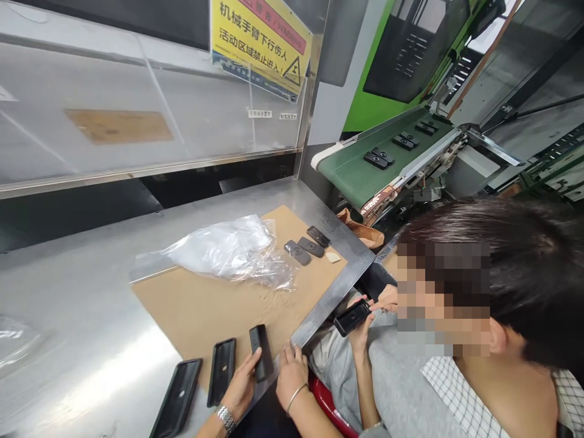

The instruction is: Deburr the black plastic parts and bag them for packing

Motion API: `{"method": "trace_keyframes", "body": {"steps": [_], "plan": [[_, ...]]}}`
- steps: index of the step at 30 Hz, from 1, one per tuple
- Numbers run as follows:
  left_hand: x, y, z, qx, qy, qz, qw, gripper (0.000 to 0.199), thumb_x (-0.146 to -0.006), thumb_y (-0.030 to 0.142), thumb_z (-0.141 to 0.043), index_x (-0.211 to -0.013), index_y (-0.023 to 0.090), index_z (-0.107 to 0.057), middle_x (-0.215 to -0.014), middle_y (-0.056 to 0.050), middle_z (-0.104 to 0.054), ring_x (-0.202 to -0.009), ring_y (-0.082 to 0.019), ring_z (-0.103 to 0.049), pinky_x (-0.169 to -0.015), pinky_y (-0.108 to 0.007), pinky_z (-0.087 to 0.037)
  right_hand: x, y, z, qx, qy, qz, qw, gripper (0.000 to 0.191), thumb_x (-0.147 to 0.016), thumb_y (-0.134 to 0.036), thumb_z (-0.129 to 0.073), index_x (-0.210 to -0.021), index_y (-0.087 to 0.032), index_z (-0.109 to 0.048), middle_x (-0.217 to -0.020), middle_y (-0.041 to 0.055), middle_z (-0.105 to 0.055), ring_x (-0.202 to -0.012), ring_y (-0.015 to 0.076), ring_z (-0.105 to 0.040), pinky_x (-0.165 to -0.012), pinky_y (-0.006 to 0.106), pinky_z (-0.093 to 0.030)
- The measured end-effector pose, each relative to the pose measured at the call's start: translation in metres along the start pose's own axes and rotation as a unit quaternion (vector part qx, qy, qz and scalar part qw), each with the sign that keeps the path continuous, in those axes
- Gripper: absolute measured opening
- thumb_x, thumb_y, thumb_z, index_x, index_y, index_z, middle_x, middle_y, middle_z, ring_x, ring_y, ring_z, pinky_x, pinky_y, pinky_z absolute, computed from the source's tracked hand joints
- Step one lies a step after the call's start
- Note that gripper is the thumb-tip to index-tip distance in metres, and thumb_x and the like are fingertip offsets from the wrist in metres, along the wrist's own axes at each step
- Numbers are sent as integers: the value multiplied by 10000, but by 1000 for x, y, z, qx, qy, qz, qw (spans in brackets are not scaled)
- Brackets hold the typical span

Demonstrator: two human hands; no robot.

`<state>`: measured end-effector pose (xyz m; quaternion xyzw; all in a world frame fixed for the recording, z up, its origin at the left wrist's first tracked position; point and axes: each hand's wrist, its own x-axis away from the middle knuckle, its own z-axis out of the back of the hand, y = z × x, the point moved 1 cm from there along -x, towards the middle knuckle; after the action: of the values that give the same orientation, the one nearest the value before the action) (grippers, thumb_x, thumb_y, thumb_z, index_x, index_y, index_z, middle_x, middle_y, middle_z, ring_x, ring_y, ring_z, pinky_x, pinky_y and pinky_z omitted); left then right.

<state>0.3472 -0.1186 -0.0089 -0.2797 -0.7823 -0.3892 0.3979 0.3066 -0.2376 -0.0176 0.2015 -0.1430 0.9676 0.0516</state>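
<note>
My left hand (pixel 239 386), with a metal watch at the wrist, grips a narrow black plastic case (pixel 259 351) by its side, over the cardboard's front edge. Just to the right, my right hand (pixel 292 372), wearing a thin bracelet, rests at the table edge. Its fingers are slightly bent and a little apart, with no object seen in them. Left of my left hand lie two open black trays, a smaller tray (pixel 222 371) and a larger tray (pixel 177 398), each with a small round light spot inside.
A cardboard sheet (pixel 205 310) covers part of the metal table (pixel 104 292), bearing a clear plastic bag (pixel 223 246) and dark parts (pixel 311 246). At right, a seated co-worker (pixel 396 377) holds another black case (pixel 352 317). Behind, a green conveyor (pixel 356 179) carries black parts (pixel 378 158).
</note>
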Motion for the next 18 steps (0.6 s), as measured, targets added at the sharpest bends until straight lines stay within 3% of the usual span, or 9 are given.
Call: {"method": "trace_keyframes", "body": {"steps": [12,18], "plan": [[-10,-5,9,10,-22,-9,1000,121,-723,129,-613,-836,151,-650,-975,-77,-676,-1083,-192,-542,-990,-301,-358,-2,-1,2,-3,18,11,1000,499,-743,-144,-447,-1242,-165,-470,-1367,76,-394,-1183,280,-393,-921,411,-387],[-7,-3,8,18,-14,-17,1000,118,-714,110,-614,-814,159,-652,-992,-72,-674,-1112,-204,-521,-1008,-333,-342,-2,1,-3,-18,43,19,999,497,-720,-133,-475,-1216,-157,-498,-1341,94,-427,-1160,296,-418,-898,433,-405]]}}
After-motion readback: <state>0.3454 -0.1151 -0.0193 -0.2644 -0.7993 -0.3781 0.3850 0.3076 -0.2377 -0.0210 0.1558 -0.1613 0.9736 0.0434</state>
